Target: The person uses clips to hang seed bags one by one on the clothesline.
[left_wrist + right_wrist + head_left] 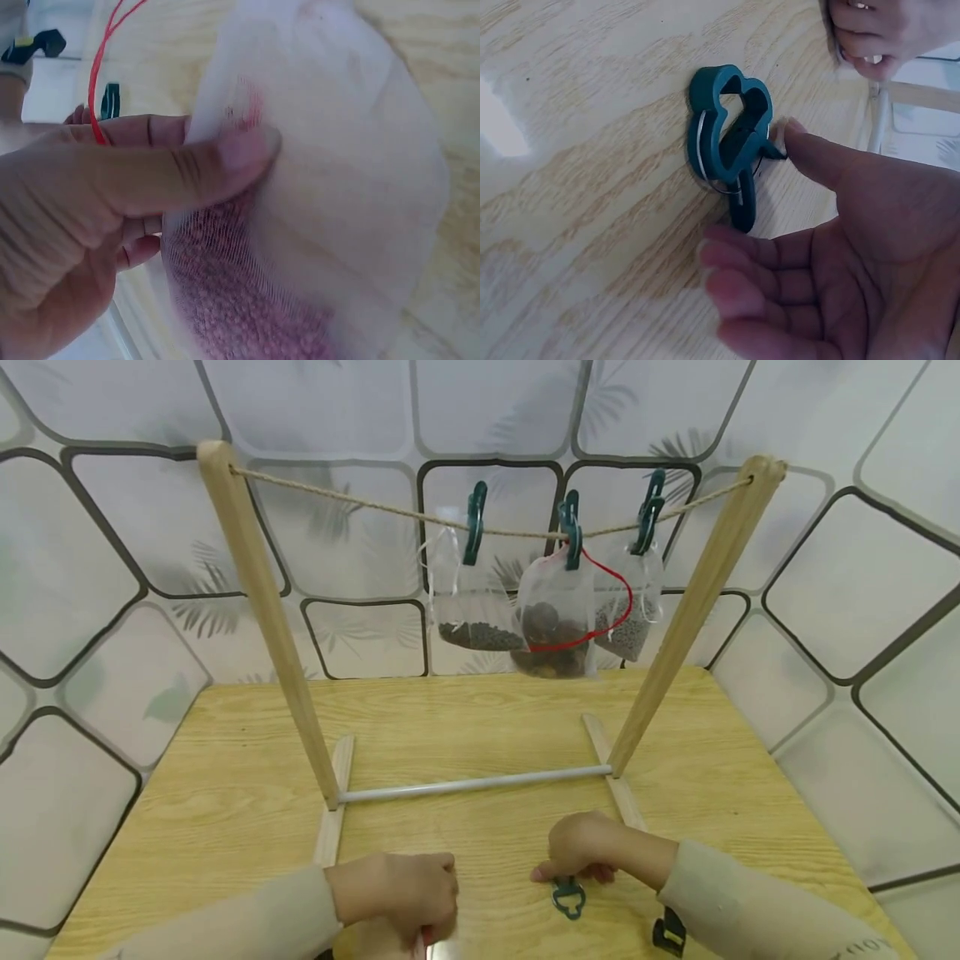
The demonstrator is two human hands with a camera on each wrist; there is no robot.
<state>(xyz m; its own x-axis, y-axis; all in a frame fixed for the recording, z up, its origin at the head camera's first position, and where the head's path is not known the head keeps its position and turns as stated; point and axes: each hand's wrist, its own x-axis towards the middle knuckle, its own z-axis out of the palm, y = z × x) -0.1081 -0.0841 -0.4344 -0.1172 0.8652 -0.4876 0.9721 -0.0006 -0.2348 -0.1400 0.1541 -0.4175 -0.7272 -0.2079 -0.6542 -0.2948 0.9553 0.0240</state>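
In the left wrist view my left hand (97, 195) pinches a white mesh bag (352, 172) between thumb and fingers. Small reddish grains (240, 300) fill its lower part, and a red drawstring (94, 82) trails past the fingers. The head view shows this left hand (408, 893) low over the table, with most of the bag hidden. A dark green spring clip (705, 150) lies on the table by my right hand (840, 255). The thumb tip is right at one handle, and the loosely bent fingers are beside the other handle. From above, the right hand (588, 847) partly covers the clip.
A wooden frame (270, 610) with a white crossbar (480, 785) stands beyond my hands. Along its rope (360, 503), green clips (476, 522) hold three mesh bags: one with dark grains (480, 635), one with large brown pieces (551, 635), one with small greyish grains (626, 627).
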